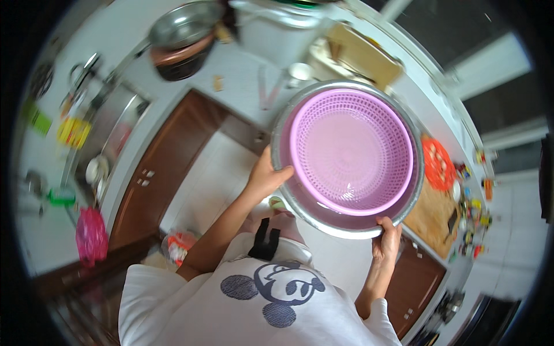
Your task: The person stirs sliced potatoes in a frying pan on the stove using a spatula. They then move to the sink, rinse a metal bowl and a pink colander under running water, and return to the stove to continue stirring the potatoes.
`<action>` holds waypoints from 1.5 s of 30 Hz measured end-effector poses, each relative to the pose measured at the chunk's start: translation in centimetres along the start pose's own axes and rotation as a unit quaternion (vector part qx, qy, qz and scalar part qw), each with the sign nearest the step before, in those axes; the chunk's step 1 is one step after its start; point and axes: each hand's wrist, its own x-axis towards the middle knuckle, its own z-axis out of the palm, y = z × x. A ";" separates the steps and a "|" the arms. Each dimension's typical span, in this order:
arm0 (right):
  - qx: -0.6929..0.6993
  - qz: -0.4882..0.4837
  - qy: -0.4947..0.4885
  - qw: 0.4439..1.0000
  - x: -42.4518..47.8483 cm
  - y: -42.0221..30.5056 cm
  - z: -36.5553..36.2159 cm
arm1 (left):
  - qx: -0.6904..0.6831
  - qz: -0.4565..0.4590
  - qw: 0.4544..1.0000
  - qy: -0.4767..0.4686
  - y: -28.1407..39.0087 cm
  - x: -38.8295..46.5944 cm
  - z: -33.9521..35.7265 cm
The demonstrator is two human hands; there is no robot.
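Observation:
Between my hands is a wide metal basin with a purple plastic colander nested inside it. My left hand grips the basin's left rim, its thumb over the edge and touching or close to the colander. On the lower right rim, my right hand holds with the thumb on top and the fingers underneath. The colander's perforated wall and bottom show, and no food is visible in it. Both vessels are held up over the floor and the counter corner, tilted slightly towards me.
A sink with bowls is set into the left counter. Stacked pots and a cream bin stand at the back. On the right lie a wooden cutting board, a cleaver, a red bag and several condiment bottles.

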 end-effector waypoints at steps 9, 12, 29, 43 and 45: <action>-0.101 0.060 -0.185 0.976 -6.5 7.5 21.0 | 0.319 0.001 0.923 0.215 6.7 -8.6 -22.7; -0.155 0.103 -0.262 0.947 -6.8 10.3 28.3 | 0.343 -0.068 0.895 0.279 7.3 -10.6 -29.4; -0.366 0.179 -0.512 0.756 -11.7 23.9 65.1 | 0.492 -0.021 0.730 0.473 6.8 -13.3 -56.0; -0.472 0.139 -0.461 0.739 -17.1 24.4 76.9 | 0.192 0.112 0.901 0.372 5.9 -10.6 -74.1; -0.489 0.126 -0.461 0.730 -17.3 23.5 78.2 | 0.131 0.097 0.918 0.362 5.7 -10.1 -75.6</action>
